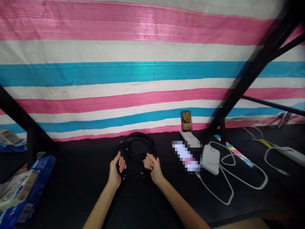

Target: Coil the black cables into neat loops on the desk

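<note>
A bundle of black cables [137, 144] lies loosely coiled on the black table in front of me, with several connector ends sticking out. My left hand [116, 168] is at the near left side of the coil, its fingers curled round a black cable. At the near right side, my right hand [153, 167] pinches part of the same cable, thumb against fingers. A light metal connector end shows beside the right fingers. Below the left fingers another plug end pokes out. The parts inside both grips are mostly hidden.
Right of the coil lie a lit phone [187, 157], blurred, and a white power bank [211, 159] with white cables [228, 187]. Farther right is a white power strip [292, 154]. Blue packages [35, 190] stand at left. Black frame posts [247, 79] flank a striped sheet [133, 73].
</note>
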Demonstrator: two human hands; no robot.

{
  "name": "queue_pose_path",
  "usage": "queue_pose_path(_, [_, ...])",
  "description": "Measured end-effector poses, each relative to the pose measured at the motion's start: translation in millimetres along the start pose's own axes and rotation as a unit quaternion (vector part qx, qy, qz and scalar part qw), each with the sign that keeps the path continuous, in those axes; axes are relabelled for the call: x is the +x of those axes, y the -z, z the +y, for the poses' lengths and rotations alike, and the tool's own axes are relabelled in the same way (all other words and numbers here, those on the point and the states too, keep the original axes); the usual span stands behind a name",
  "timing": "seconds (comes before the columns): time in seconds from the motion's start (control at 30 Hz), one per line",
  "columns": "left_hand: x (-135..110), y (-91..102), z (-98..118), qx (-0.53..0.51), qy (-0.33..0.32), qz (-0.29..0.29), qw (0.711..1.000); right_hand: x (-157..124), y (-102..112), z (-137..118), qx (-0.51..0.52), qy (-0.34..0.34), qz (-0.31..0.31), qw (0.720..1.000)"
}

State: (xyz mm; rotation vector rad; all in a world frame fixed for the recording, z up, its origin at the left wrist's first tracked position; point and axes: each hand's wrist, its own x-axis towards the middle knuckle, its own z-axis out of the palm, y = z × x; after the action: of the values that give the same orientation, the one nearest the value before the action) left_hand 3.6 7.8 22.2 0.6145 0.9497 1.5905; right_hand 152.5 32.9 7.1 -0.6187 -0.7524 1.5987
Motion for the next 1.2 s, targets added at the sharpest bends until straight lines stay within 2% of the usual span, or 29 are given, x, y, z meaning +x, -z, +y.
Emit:
queue_pose_path(0.13, [7,9.5,7,-0.124,0.038,-0.009,0.992,-4,-7,2,-0.133,0.028,-0.028,0.990])
queue_pose_path(0.3, [8,15.1,8,-0.267,0.065,-0.037,0.961,-9,-4,0,-0.339,0.068,-0.067,0.936])
queue_pose_path(0.37, [7,13.4,6,-0.301,0.073,-0.041,0.950,-11,-3,1,-0.370,0.059,-0.091,0.923])
queue_pose_path(0.43, [6,10.1,6,-0.301,0.081,-0.049,0.949,-12,-3,2,-0.363,0.025,-0.101,0.926])
queue_pose_path(0.5, [4,6.0,5,-0.255,0.078,-0.064,0.962,-11,-3,2,-0.333,-0.021,-0.085,0.939])
queue_pose_path(0.6, [0,1.0,2,-0.068,0.022,-0.077,0.994,-5,0,-1,-0.272,-0.056,-0.034,0.960])
queue_pose_path(0.7, [-2,-0.1,-6,0.139,-0.050,-0.084,0.985,4,7,-9,-0.226,-0.033,0.009,0.973])
queue_pose_path(0.77, [-2,1.0,-14,0.204,-0.053,-0.084,0.974,7,11,-15,-0.216,-0.009,0.022,0.976])
queue_pose_path(0.87, [0,3.1,-24,0.228,-0.009,-0.091,0.969,10,15,-19,-0.211,-0.004,0.028,0.977])
queue_pose_path(0.97, [2,4.5,-24,0.210,0.027,-0.109,0.971,10,15,-19,-0.227,-0.022,0.016,0.974])
queue_pose_path(1.07, [4,7.2,-17,0.181,0.022,-0.102,0.978,9,12,-18,-0.259,-0.047,-0.016,0.965])
queue_pose_path(1.2, [8,12.8,-8,0.205,-0.005,-0.084,0.975,-1,7,-22,-0.279,-0.113,-0.088,0.950])
